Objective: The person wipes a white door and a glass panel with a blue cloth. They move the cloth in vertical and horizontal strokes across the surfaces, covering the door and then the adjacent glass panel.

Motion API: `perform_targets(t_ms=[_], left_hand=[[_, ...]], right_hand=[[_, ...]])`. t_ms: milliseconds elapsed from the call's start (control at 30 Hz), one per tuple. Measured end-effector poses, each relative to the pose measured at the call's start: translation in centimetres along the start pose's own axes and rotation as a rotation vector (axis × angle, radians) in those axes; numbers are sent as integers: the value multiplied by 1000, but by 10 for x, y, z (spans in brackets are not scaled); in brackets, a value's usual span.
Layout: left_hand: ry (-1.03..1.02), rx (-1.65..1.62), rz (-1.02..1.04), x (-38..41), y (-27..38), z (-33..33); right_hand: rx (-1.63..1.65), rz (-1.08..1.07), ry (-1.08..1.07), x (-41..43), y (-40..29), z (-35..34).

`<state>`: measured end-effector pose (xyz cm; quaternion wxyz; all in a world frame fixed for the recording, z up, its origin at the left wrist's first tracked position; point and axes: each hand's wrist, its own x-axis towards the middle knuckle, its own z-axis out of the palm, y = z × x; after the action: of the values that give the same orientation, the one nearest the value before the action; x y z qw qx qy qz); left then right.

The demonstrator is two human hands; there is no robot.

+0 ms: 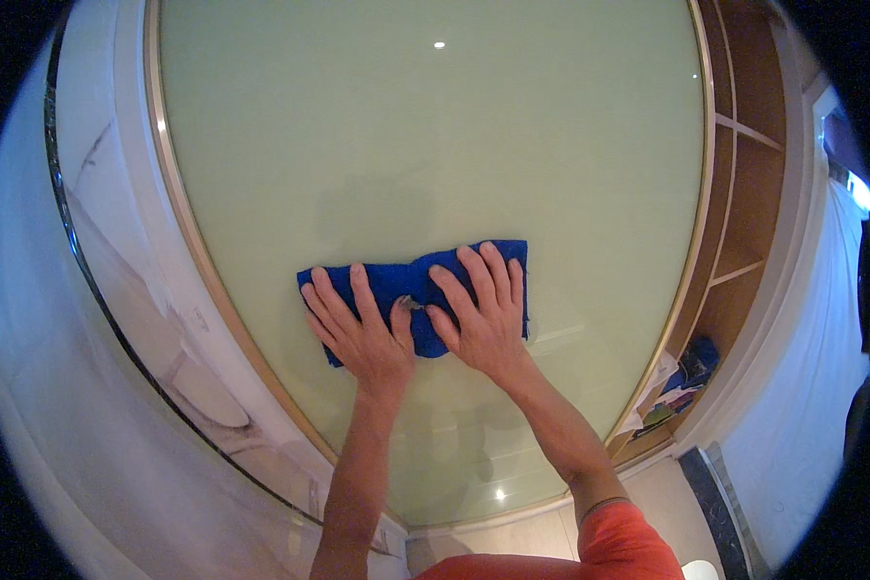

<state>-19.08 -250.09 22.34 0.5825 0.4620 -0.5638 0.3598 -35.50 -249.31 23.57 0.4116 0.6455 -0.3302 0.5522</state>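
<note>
My left hand [370, 348] and my right hand [489, 330] press a folded blue cloth [428, 341] flat against a large pale-green glossy door panel [420, 130]. The left hand covers the cloth's left part, fingers spread and pointing up. The right hand lies over the right part, with its thumb turned toward the left thumb. Between the thumbs is a small greyish piece [412, 304], too small to identify. Both palms hide much of the cloth.
A gold-coloured frame [188, 217] edges the panel. Brown open shelves [752, 196] stand at right, with blue and white cloth-like items [696, 362] low down. White sheeting [805, 362] hangs farther right. A marble-patterned surface [210, 391] with dark trim [72, 239] runs along the left.
</note>
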Motion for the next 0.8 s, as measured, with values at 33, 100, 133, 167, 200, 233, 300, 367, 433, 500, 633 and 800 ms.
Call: perform_targets(t_ms=[33,100,133,167,200,233,300,367,433,500,633,800], left_hand=[[9,7,-3,4,-1,0],[25,13,-6,12,0,0],[32,11,-7,16,1,-1],[39,9,-8,21,2,-2],[45,10,-7,24,3,-2],[50,11,-7,28,4,-3],[51,23,-11,34,6,-5],[41,43,-20,39,9,-6],[71,35,-3,41,7,-4],[83,27,-4,39,5,-3],[83,8,-24,36,3,1],[135,-26,47,33,-5,7]], right_hand=[[-6,1,-5,4,0,0],[-12,5,-16,12,-1,-2],[-17,4,-12,16,-1,-2],[-20,2,-9,20,0,-2],[-30,0,-7,23,0,-2],[-31,-1,-3,27,1,-3],[-29,-3,4,34,1,-6],[-27,-4,5,40,3,-6],[-25,-4,-1,42,2,-7],[-28,-5,-10,41,2,-6],[-46,-16,0,37,2,-1],[-27,-16,-24,33,3,1]])
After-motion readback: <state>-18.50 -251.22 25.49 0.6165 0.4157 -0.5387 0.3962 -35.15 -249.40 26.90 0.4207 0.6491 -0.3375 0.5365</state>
